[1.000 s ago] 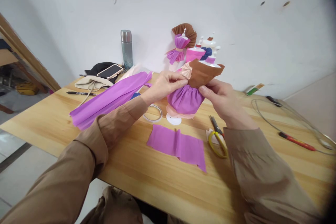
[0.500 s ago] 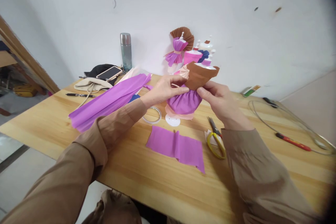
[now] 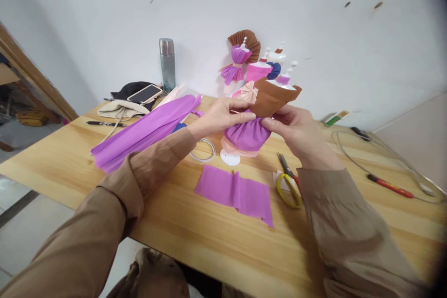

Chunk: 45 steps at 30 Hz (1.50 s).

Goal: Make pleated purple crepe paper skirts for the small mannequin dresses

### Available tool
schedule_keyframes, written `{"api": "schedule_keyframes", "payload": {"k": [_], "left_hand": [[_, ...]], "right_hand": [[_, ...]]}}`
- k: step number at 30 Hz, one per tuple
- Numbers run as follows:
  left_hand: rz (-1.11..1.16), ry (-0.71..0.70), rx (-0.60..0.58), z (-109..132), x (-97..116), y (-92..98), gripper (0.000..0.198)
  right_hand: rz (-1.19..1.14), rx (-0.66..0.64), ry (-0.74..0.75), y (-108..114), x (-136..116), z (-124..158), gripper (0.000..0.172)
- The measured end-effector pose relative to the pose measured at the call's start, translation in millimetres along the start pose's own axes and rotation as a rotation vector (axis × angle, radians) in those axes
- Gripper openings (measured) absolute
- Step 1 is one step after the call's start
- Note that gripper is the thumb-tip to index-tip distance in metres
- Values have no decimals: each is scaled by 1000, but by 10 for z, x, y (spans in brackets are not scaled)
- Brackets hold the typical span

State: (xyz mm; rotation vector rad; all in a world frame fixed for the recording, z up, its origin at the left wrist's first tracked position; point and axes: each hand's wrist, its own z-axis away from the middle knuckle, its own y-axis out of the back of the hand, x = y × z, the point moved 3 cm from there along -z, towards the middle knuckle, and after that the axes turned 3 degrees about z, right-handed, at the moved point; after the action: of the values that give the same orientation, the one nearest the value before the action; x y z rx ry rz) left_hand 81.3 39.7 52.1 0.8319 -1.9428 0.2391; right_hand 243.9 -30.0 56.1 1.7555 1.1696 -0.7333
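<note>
Both hands grip a small dress-form mannequin at its waist, tilted to the right above the table. Its bodice is brown crepe paper (image 3: 274, 98), with a gathered purple skirt (image 3: 248, 134) below, a peach layer under that, and a pleated peach fan (image 3: 249, 92) at the left side. My left hand (image 3: 225, 115) pinches the waist from the left, thumb on top of the skirt's gathers. From the right, my right hand (image 3: 293, 128) holds the waist with its thumb in front; its other fingers are hidden behind. A white round base (image 3: 230, 157) shows under the skirt.
On the wooden table lie a purple paper strip (image 3: 234, 192), yellow-handled scissors (image 3: 288, 186), a tape roll (image 3: 204, 150) and folded purple paper (image 3: 146, 132). Several dressed mannequins (image 3: 240, 63) stand by the wall. A flask (image 3: 167, 65), phone (image 3: 145, 94) and red-handled tool (image 3: 390, 186) are farther out.
The mannequin leans further to the right, its top shifting right. Both hands keep hold at the waist and have moved slightly right with it.
</note>
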Motion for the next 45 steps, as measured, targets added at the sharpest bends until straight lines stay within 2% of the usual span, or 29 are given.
{"api": "schedule_keyframes", "payload": {"k": [6,10,14,18,20,24,29,34,38,40,42,45], "left_hand": [[-159,-5,112,22,45,-16,32],[-131,1,74,10,40,-23,51],[-191,-31,79,0,48,3,46],[-222,-6,109,6,42,21,34],[-241,2,164,8,42,46,32],[-284,1,261,8,74,109,35],[-241,7,233,3,90,147,26],[-246,52,273,16,111,188,13],[-241,75,95,30,211,160,21],[-251,85,48,32,231,147,29],[-264,98,70,28,216,148,35],[-261,123,143,25,167,168,33]], "right_hand": [[21,44,2,-52,-57,23,29],[104,120,-16,-73,-90,42,25],[260,229,-1,-101,-142,62,20],[266,105,47,-106,-188,59,15],[240,51,43,-72,-189,57,16],[133,62,-33,2,-141,55,13],[48,107,-61,-15,-95,45,15],[30,124,-39,-81,-82,25,21],[62,138,-38,-99,-62,26,20],[120,183,-26,-87,-72,36,18],[164,205,-26,-80,-98,49,14],[139,154,-41,-102,-153,68,10]]}}
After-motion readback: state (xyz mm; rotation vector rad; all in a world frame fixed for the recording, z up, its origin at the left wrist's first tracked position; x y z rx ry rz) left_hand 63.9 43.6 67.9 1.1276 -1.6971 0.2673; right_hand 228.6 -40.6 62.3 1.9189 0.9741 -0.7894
